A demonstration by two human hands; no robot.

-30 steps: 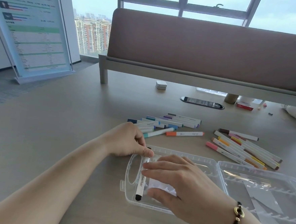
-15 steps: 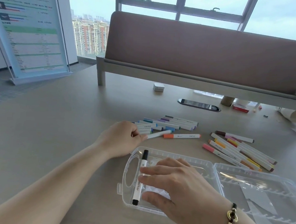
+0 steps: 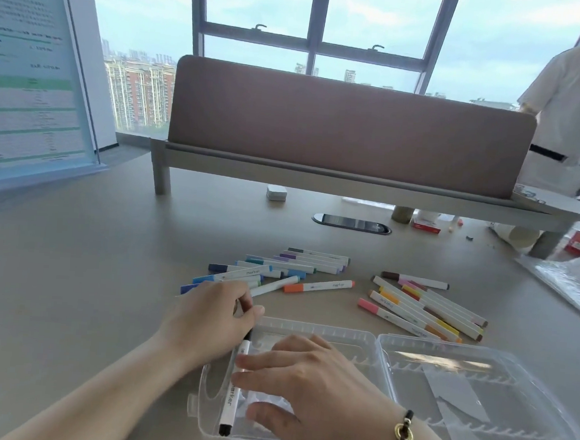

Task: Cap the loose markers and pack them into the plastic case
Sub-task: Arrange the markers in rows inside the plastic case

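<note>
A clear plastic case (image 3: 325,327) lies open on the desk, its lid half (image 3: 510,390) folded out to the right. A black-capped white marker (image 3: 231,401) lies along the left side of the case. My left hand (image 3: 206,317) pinches its upper end between thumb and forefinger. My right hand (image 3: 314,390) rests flat on the case with its fingertips across the marker's barrel. Behind the case lie a pile of blue and purple markers (image 3: 278,267), one orange marker (image 3: 318,286) and a pile of warm-coloured markers (image 3: 423,308), all capped.
A brown divider panel (image 3: 349,141) crosses the desk's far side, with a small white box (image 3: 276,193) and a cable slot (image 3: 352,223) before it. A person in white (image 3: 570,119) stands at the far right. Bubble wrap (image 3: 572,284) lies right; a sign board (image 3: 32,98) stands left.
My left hand went from the black marker to the blue pile and is back on the marker's upper end. The view has tilted up, and a person now shows at the right.
</note>
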